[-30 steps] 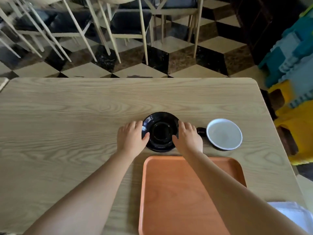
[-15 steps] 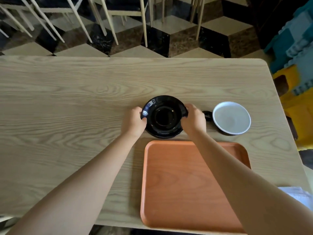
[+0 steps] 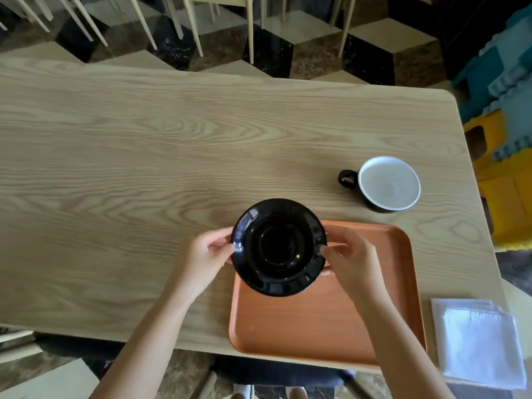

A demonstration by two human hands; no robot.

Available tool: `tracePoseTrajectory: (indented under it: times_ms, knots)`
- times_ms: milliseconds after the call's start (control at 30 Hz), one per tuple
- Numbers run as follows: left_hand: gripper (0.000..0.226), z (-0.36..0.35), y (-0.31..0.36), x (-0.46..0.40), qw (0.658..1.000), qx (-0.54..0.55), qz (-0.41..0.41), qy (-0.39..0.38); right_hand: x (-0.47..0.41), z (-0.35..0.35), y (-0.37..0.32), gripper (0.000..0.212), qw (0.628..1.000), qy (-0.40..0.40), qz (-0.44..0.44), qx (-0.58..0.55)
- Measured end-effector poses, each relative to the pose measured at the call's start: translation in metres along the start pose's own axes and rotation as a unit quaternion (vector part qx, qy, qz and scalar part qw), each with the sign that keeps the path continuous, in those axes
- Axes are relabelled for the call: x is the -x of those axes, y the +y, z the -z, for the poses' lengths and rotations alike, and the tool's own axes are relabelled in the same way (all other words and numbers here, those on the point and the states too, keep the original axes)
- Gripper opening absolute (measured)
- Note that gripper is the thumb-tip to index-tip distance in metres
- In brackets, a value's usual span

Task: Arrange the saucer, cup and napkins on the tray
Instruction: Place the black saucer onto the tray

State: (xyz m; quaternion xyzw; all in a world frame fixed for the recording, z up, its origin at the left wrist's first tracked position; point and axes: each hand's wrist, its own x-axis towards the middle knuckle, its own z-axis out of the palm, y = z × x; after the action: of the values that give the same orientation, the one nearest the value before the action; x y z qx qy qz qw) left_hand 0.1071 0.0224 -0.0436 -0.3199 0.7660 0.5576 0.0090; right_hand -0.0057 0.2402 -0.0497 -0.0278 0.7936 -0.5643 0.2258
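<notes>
A glossy black saucer is lifted off the table and hangs over the far left corner of the orange tray. My left hand pinches its left rim and my right hand pinches its right rim. A cup, black outside and white inside, stands on the table beyond the tray's far right corner, its handle pointing left. A stack of white napkins lies to the right of the tray, at the table's near right corner.
The wooden table stretches wide to the left and beyond the tray. Chair legs stand on the checkered floor past its far edge. Blue and yellow plastic stools sit to the right of the table.
Both hands gripped the saucer's rim, lifted it off the table and drew it toward me over the tray's far left corner. The camera tilted down, bringing the napkins into view.
</notes>
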Motion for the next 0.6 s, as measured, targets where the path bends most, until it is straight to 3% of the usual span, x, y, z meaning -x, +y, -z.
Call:
tracePoseTrajectory:
  times_ms: [100, 233, 400, 500, 600]
  knots:
    - [0.044, -0.010, -0.010, 0.015, 1.000, -0.014, 0.003, 0.006, 0.013, 0.002, 0.016, 0.045, 1.000, -0.006, -0.010, 0.008]
    - [0.052, -0.019, -0.013, 0.021, 0.997, -0.074, -0.011, 0.036, 0.017, 0.000, 0.028, 0.038, 0.999, -0.008, -0.025, 0.023]
    - [0.041, -0.021, -0.012, 0.017, 0.993, -0.105, -0.013, 0.049, 0.014, -0.003, 0.033, 0.037, 0.999, 0.004, -0.043, 0.018]
    - [0.029, -0.021, -0.012, 0.012, 0.993, -0.096, 0.006, 0.063, 0.009, -0.004, 0.031, 0.035, 0.999, 0.005, -0.034, 0.027]
    - [0.032, -0.021, -0.013, 0.008, 0.994, -0.083, 0.026, 0.071, 0.005, -0.005, 0.028, 0.033, 0.999, 0.000, -0.027, 0.033]
